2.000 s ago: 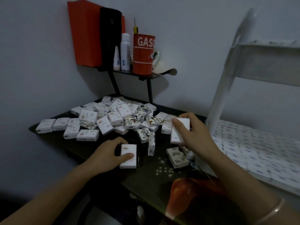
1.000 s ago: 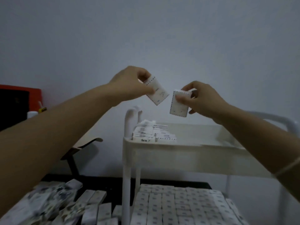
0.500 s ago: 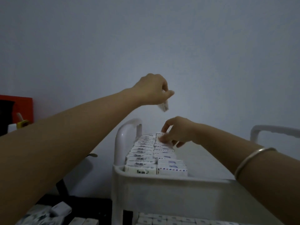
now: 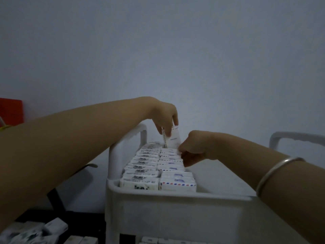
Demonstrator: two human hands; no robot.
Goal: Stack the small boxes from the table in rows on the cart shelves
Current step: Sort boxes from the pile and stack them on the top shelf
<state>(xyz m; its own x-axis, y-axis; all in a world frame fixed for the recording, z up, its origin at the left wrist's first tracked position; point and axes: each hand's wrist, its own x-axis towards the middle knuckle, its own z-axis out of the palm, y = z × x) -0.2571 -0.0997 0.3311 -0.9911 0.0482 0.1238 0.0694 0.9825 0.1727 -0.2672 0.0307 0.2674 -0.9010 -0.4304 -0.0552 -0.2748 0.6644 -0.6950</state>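
Note:
The white cart's top shelf [image 4: 175,196] holds two rows of small white boxes [image 4: 154,166] running away from me along its left side. My left hand [image 4: 163,117] pinches one small white box [image 4: 173,140] upright over the far end of the right row. My right hand [image 4: 195,148] rests against the right side of that row, fingers curled at a box there; what they hold is hidden. A silver bangle sits on my right wrist.
The cart's white handles rise at the far left [image 4: 139,129] and far right [image 4: 295,138]. Loose small boxes [image 4: 35,231] lie on the dark table at lower left. Part of a lower shelf of boxes [image 4: 158,241] shows beneath. A red box [image 4: 10,110] stands at the left edge.
Both hands carried one box each from the table up to the top shelf. My right hand set its box at the row's far end; my left hand has lowered its box toward the row.

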